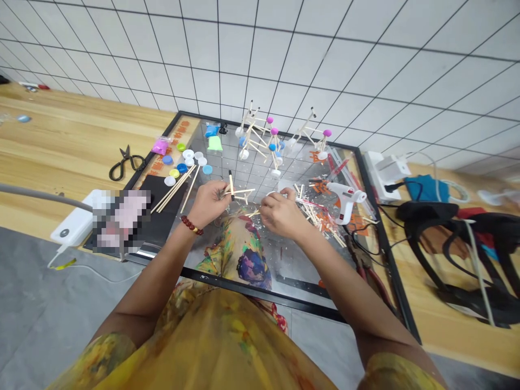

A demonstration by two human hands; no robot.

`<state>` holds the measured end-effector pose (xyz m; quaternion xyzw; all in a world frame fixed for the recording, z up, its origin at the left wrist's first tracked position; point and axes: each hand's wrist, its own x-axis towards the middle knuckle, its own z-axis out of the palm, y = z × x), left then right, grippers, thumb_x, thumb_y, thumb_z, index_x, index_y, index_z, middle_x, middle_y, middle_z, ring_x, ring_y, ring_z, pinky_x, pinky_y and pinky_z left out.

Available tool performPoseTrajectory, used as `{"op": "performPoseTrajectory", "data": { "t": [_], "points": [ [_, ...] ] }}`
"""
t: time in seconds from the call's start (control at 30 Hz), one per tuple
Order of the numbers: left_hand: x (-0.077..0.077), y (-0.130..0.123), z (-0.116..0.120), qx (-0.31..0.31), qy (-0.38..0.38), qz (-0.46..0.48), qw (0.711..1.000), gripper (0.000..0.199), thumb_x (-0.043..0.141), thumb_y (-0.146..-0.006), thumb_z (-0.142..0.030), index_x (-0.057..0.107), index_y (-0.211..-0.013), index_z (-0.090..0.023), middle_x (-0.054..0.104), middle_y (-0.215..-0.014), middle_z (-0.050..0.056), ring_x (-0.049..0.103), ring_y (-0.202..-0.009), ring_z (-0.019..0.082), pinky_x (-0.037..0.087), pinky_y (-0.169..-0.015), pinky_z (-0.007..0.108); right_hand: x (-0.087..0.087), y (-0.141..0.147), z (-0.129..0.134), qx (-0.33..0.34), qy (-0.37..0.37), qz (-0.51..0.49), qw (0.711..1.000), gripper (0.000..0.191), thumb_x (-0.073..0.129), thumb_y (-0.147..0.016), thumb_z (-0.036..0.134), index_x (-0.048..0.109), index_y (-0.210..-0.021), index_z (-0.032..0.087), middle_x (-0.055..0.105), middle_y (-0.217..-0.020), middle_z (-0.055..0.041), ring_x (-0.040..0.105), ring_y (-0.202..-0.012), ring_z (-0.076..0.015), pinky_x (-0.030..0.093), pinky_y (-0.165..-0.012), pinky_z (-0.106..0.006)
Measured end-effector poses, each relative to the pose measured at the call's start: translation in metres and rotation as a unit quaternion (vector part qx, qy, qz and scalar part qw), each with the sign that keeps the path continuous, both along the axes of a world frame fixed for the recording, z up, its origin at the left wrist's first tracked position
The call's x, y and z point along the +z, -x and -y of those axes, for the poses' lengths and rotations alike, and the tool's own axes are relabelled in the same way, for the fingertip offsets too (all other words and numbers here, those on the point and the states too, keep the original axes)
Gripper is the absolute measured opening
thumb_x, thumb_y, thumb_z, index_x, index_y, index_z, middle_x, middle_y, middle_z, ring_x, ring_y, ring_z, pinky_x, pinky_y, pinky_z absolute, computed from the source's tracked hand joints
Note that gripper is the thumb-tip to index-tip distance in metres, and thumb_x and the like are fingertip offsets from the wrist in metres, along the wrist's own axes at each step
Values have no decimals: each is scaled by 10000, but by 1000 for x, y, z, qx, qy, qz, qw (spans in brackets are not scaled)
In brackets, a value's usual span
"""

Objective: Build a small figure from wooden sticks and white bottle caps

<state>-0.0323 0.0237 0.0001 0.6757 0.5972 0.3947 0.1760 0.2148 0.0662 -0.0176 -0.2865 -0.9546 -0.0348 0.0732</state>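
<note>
My left hand (211,205) is closed on a small frame of wooden sticks (242,193). One upright stick of it has dark ends, and the others point to the right. Close by on the right, my right hand (280,214) has its fingers bent together over the shiny board (300,260). Something white shows at its fingertips, but what it holds is too small to make out. Beyond both hands stand several stick figures (254,138) with pink, blue and white round parts. Cut stick pieces (311,208) lie scattered just right of my right hand.
A white glue gun (345,200) and red-handled pliers (371,279) lie at the right. Bottle caps (188,155), long sticks (174,189) and black scissors (125,161) are at the left. A power strip (377,176) with cables stands beside the board's right edge. A tiled wall rises behind.
</note>
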Motion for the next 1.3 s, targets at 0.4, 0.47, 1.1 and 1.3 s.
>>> {"op": "performPoseTrajectory", "data": {
  "t": [0.4, 0.47, 1.1, 1.3],
  "points": [
    [0, 2, -1, -7, -2, 6, 1000, 127, 591, -849, -263, 690, -791, -207, 694, -765, 22, 636, -786, 187, 492, -726, 299, 2, 10, -8, 18, 40, 16, 999, 133, 573, -874, 211, 699, -841, 188, 731, -998, -74, 529, -995, -241, 201, -918, -468],
    [0, 2, -1, -8, -2, 7, 1000, 125, 593, -851, -265, 690, -796, -209, 694, -763, 22, 640, -793, 191, 497, -733, 301, 3, 13, -8, 24, 40, 20, 999, 129, 572, -863, 205, 696, -829, 189, 729, -974, -74, 526, -980, -238, 203, -920, -462],
    [2, 13, 1, -13, 11, 42, 999, 105, 647, -821, -236, 738, -849, -192, 746, -843, 26, 681, -818, 183, 516, -767, 300, -3, 2, -10, -108, 84, -244, 960, 137, 588, -856, 305, 701, -827, 232, 774, -982, -22, 667, -944, -201, 190, -1055, -465],
    [3, 4, 0, -43, 7, 27, 999, 91, 631, -827, -227, 715, -822, -191, 749, -856, 21, 678, -822, 178, 527, -776, 294, -4, 1, -9, -137, 93, -267, 949, 128, 593, -859, 299, 700, -842, 232, 776, -1006, -36, 678, -973, -215, 201, -1057, -459]
  ]
}}
